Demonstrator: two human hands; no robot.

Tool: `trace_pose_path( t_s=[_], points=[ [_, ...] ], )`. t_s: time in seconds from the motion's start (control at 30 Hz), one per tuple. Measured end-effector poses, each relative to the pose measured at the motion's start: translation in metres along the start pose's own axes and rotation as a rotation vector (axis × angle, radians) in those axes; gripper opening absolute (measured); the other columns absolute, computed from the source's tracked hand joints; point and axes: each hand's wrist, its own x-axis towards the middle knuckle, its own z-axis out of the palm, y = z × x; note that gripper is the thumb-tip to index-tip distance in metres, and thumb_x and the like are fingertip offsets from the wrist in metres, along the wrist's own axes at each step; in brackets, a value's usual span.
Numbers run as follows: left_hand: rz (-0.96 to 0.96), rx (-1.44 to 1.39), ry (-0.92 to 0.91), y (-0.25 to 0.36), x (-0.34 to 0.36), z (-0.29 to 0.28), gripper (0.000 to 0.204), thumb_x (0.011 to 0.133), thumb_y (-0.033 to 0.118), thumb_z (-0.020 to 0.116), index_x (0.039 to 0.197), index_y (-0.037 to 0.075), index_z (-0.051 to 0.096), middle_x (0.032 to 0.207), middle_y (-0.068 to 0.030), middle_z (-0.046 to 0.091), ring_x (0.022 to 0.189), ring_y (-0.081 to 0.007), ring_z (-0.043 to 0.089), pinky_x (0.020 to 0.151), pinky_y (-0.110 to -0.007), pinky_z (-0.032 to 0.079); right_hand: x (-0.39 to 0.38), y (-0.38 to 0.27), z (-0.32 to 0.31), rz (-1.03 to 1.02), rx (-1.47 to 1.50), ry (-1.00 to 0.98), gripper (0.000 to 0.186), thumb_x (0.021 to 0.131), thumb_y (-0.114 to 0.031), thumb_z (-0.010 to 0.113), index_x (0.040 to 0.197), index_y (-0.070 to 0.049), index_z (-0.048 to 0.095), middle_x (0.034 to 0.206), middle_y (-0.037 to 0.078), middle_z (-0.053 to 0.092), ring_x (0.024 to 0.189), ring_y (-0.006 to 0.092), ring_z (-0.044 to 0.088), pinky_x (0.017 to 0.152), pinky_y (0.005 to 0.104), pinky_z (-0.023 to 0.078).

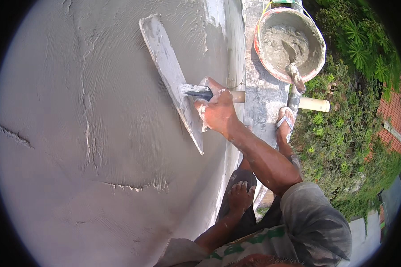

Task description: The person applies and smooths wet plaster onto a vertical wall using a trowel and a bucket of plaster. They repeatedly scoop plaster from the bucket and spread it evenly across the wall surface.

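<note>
My right hand (218, 107) is closed around the dark handle of a long plastering trowel (167, 58). The trowel's pale, smeared blade slants against a wall (124, 107) of wet grey plaster, though I cannot tell whether its whole face touches. My left hand (240, 197) rests on my knee, fingers laid over the dark trousers, holding nothing. Ridges and streaks mark the plaster left of the blade and below it.
A bucket (259, 49) of grey mortar stands on the narrow plank (265, 100), with a small trowel (294, 66) inside. A pale pole (314, 104) crosses under the plank. My sandalled foot (284, 122) is near its outer edge. Greenery (338, 142) lies below.
</note>
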Motion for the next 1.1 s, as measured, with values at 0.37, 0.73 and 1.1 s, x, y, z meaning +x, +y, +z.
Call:
trace_pose_path(
  t_s=[0.37,0.73,1.1],
  points=[
    [-0.086,-0.09,-0.151,0.007,0.018,-0.019,0.047,0.088,0.046,0.054,0.113,0.007,0.06,0.118,-0.0105,0.059,0.113,-0.0284,0.053,0.091,-0.046,0.043,0.125,0.092,-0.08,0.239,0.49,0.073,0.009,0.085,-0.016,0.052,0.078,-0.011,0.055,0.058,-0.002,0.047,0.041,0.0106,0.045,0.039,0.0257,0.041],
    [0.018,-0.09,0.065,-0.01,0.007,-0.007,0.043,0.087,0.044,0.058,0.108,0.007,0.061,0.108,-0.0091,0.063,0.103,-0.0281,0.058,0.084,-0.044,0.046,0.151,-0.007,-0.06,-0.002,0.323,-0.052,0.007,0.081,-0.009,0.048,0.084,-0.005,0.053,0.056,-0.001,0.039,0.041,0.0098,0.035,0.037,0.0284,0.032],
    [0.041,-0.112,0.027,-0.03,-0.005,-0.003,0.048,0.088,0.046,0.056,0.114,0.006,0.057,0.116,-0.0113,0.06,0.107,-0.0296,0.056,0.088,-0.045,0.045,-0.023,-0.06,-0.013,-0.371,-0.164,-0.175,0.014,0.071,-0.005,0.059,0.083,-0.001,0.054,0.069,0.005,0.054,0.067,0.011,0.049,0.061,0.0269,0.041]
  ],
)
